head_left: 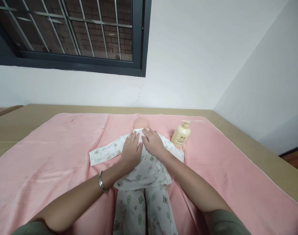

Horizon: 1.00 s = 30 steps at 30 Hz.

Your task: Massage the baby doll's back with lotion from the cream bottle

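A baby doll (141, 122) lies on a pink blanket, the top of its bald head pointing away from me. It wears a white patterned long-sleeved top (149, 173) and matching trousers (131, 205). Flat on the upper part of the top rests my left hand (131, 148), fingers stretched toward the doll's head. My right hand (154, 143) lies beside it on the other side of the upper body, fingers also extended. Neither hand grips anything. One sleeve (103, 154) spreads out to the left; the right sleeve ends near a pump bottle. The doll's face is not visible.
A pale yellow pump bottle (181, 134) stands on the pink blanket (212, 163), right of the doll. The blanket covers most of a wooden surface (261, 156). White walls (188, 58) rise behind and at right, with a dark-framed barred window (139, 39) at upper left.
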Each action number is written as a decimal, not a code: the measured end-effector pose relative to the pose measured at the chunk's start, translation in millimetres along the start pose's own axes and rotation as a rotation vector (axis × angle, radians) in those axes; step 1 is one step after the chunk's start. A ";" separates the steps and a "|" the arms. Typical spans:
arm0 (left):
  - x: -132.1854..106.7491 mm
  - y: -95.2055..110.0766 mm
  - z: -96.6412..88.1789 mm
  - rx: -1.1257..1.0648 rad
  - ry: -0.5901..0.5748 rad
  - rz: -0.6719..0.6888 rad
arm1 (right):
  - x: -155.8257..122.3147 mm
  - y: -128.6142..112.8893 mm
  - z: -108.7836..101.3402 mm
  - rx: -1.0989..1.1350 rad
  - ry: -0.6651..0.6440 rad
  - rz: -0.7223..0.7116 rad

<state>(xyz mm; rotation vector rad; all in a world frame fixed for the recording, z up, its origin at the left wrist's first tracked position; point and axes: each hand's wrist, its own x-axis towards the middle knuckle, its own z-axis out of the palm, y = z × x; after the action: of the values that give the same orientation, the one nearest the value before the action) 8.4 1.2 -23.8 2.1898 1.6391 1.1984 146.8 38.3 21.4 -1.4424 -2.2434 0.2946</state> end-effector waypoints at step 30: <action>26.2 -5.8 -15.5 0.080 -0.188 0.148 | -52.1 -6.7 -8.8 -0.078 -0.047 -0.086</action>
<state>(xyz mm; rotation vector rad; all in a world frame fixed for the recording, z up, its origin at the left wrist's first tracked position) -4.1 21.0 -3.5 2.4260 1.4974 0.9398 163.8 -12.2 18.4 -1.3866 -2.3712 0.2182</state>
